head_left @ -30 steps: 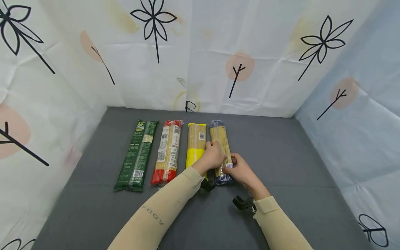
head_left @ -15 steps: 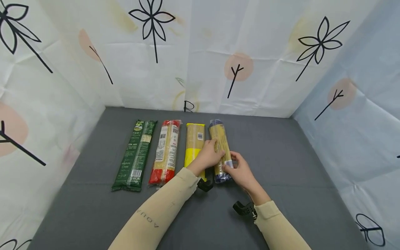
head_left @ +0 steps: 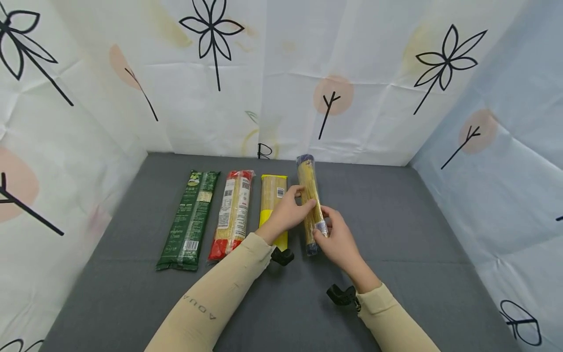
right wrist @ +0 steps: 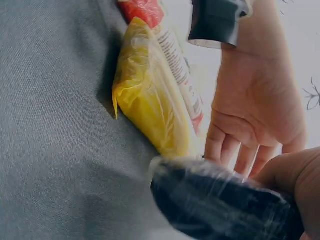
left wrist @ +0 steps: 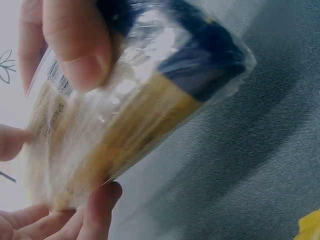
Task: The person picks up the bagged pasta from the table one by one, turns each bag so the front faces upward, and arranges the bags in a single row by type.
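Tabletop (head_left: pixel 396 225): grey; for any lowering, come down level, as an end-first knock could break the contents.
Green packet (head_left: pixel 189 220), red-ended packet (head_left: pixel 235 210), yellow packet (head_left: pixel 273 188): lying in a row, left of your work. Your left sleeve (head_left: pixel 224 288) hides some of the red-ended one; hand and wrist cross the yellow one.
Blue-ended pack (head_left: pixel 310 195): between your hands, right of the yellow packet, narrow side showing, far end tilted up. Near end is probably off the tabletop; contact not clear.
Left hand (head_left: pixel 286 210): parted to the pack's thickness, thumb and fingers gripping mid-length. Bear the weight here.
Right hand (head_left: pixel 339 239): curled round the nearer part, similarly parted; turn it together with the left to avoid twisting.
Barcode (left wrist: pixel 59 75): perhaps partly under your right thumb; adjacent print blurred.
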Available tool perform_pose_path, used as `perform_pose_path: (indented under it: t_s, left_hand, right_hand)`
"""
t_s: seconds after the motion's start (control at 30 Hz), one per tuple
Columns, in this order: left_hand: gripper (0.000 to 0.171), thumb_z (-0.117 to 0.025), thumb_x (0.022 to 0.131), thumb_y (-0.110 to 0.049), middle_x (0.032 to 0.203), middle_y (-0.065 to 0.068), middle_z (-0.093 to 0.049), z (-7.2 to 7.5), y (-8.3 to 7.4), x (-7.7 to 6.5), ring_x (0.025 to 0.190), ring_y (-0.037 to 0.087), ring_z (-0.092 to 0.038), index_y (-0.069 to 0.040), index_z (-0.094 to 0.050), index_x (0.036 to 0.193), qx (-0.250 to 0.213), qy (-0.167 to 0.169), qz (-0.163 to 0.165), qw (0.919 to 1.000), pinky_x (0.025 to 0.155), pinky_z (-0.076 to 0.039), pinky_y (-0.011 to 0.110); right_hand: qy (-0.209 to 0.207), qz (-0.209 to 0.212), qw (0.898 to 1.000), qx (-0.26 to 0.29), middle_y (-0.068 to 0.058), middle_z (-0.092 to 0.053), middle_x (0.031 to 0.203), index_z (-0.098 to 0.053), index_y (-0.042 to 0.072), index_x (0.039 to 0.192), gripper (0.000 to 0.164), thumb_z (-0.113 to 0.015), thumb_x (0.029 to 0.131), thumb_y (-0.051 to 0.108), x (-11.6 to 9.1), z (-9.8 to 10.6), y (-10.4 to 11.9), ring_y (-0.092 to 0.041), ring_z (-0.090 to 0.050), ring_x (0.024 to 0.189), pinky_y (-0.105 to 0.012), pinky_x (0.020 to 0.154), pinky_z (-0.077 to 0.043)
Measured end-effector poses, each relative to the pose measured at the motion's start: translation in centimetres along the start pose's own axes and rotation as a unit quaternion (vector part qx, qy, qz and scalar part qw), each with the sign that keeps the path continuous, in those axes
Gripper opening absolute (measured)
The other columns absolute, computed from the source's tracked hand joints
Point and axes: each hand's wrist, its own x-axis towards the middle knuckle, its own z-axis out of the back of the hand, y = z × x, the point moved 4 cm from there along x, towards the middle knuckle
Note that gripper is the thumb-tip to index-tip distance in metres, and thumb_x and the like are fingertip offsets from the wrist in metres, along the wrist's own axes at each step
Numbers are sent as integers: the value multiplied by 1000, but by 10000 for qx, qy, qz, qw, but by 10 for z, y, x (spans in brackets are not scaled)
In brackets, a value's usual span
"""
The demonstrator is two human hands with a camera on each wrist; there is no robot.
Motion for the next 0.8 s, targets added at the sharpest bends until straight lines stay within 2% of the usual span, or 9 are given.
perform_pose_path:
  t_s: [0.1, 0.17, 0.3, 0.47, 0.53, 0.63, 0.8]
  left_hand:
    - [71, -62, 91, -51, 139, 10, -47, 3, -2, -1, 113, 26, -57, -15, -34, 146, -685, 18, 38, 9976, 82, -54, 42]
    - [70, -63, 91, -48, 138, 12, -47, 4, -2, -1, 106, 26, -60, -13, -33, 144, -1161, 28, 66, 9932, 78, -55, 42]
    - [66, -65, 92, -41, 137, 14, -47, 3, -2, -1, 94, 24, -65, -10, -32, 141, -1960, 42, 147, 9805, 74, -57, 41]
    - [64, -66, 92, -38, 136, 13, -50, 1, 2, -2, 88, 26, -68, -9, -32, 138, -2795, 41, 445, 9591, 74, -56, 42]
    - [63, -67, 92, -38, 135, 12, -51, 1, 2, -3, 88, 27, -69, -9, -32, 137, -2952, 2, 569, 9537, 74, -56, 41]
    - [60, -65, 94, -35, 132, 13, -54, 1, 4, -3, 89, 26, -69, -9, -32, 137, -2934, -86, 684, 9535, 73, -57, 39]
    - [54, -60, 97, -29, 127, 15, -55, 1, 5, -5, 91, 25, -67, -8, -31, 136, -2786, -225, 789, 9569, 73, -57, 37]
  right_hand:
    - [-238, 341, 9964, -741, -8, -47, 128, -38, 11, 146, 62, -65, 90, 8, -1, -1, 7, -22, -55, 98, -42, 78, -51]
    - [-399, 577, 9901, -1217, -8, -50, 125, -42, 11, 144, 62, -66, 88, 6, -2, -2, 12, -21, -55, 94, -39, 72, -50]
    - [-689, 1081, 9685, -2135, -8, -54, 121, -47, 10, 141, 61, -69, 84, 4, -4, -4, 19, -25, -56, 96, -40, 68, -51]
    - [-1016, 1606, 9388, -2873, -9, -57, 117, -52, 9, 137, 60, -71, 81, 1, -10, -8, 27, -28, -56, 90, -40, 57, -51]
    - [-1123, 1780, 9274, -3092, -9, -57, 115, -54, 7, 135, 58, -71, 80, 0, -12, -10, 28, -28, -56, 88, -39, 56, -51]
    - [-1194, 1917, 9180, -3261, -9, -57, 115, -55, 7, 134, 56, -70, 80, 0, -14, -14, 29, -27, -54, 86, -39, 59, -52]
    - [-1163, 1981, 9218, -3123, -10, -56, 117, -56, 7, 133, 57, -72, 80, 1, -17, -17, 30, -27, -52, 88, -39, 67, -52]
